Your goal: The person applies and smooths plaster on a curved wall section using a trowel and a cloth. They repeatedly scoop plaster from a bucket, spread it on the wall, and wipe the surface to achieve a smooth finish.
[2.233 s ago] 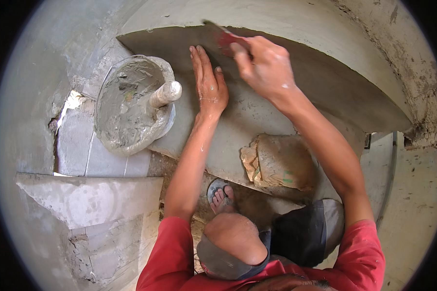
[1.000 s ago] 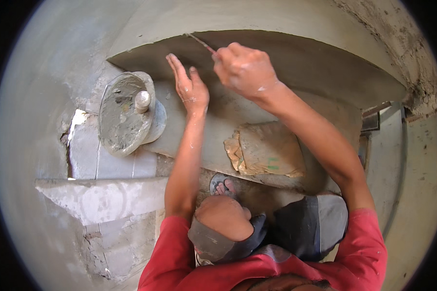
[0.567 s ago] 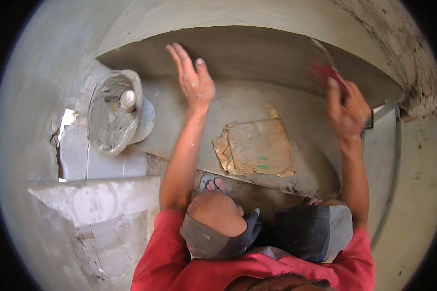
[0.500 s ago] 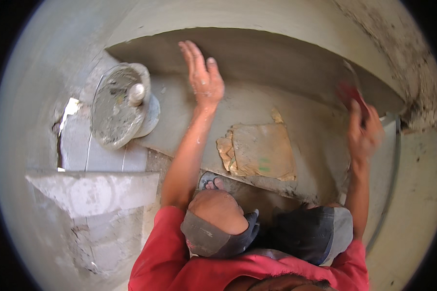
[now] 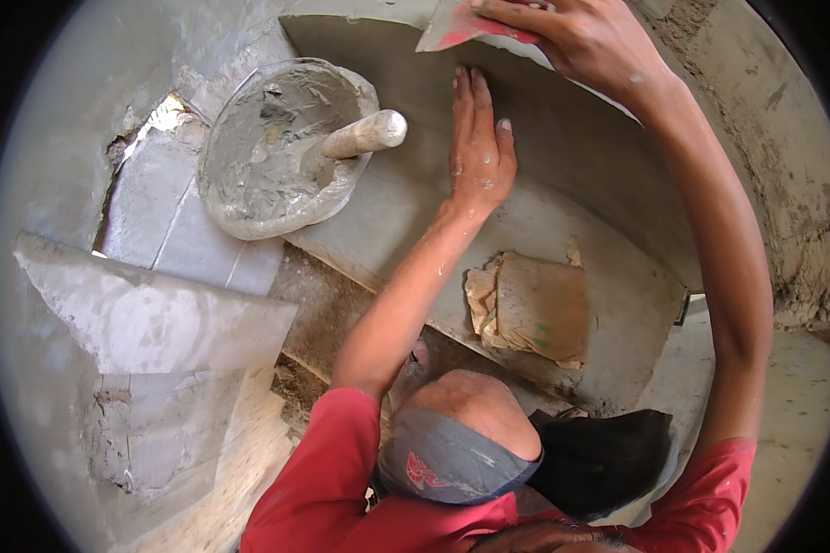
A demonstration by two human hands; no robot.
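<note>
My left hand [image 5: 481, 157] lies flat against the dark, freshly smoothed plaster band [image 5: 581, 138], fingers stretched out and holding nothing. Up at the band's top edge, my right hand [image 5: 590, 41] grips a flat red-and-grey scraper [image 5: 461, 26], its fingers closed over the red part. Part of the scraper is cut off by the picture's upper rim. Left of my left hand stands a round basin [image 5: 214, 189] of wet grey mortar [image 5: 272, 166]. A tool with a pale rounded handle [image 5: 369, 135] rests in that mortar; its other end is buried.
A folded brown paper sack [image 5: 541, 304] lies on the grey ledge [image 5: 618, 359] below the band. At lower left, a pale slab with a slanted edge [image 5: 166, 318] juts out. Rough broken masonry [image 5: 802, 221] runs down the right side. My bent knee [image 5: 475, 415] is close to the ledge.
My right hand has swept the scraper from the band's right end up and leftward to its top edge. My left hand stays flat on the plaster. The view has shifted and tilted.
</note>
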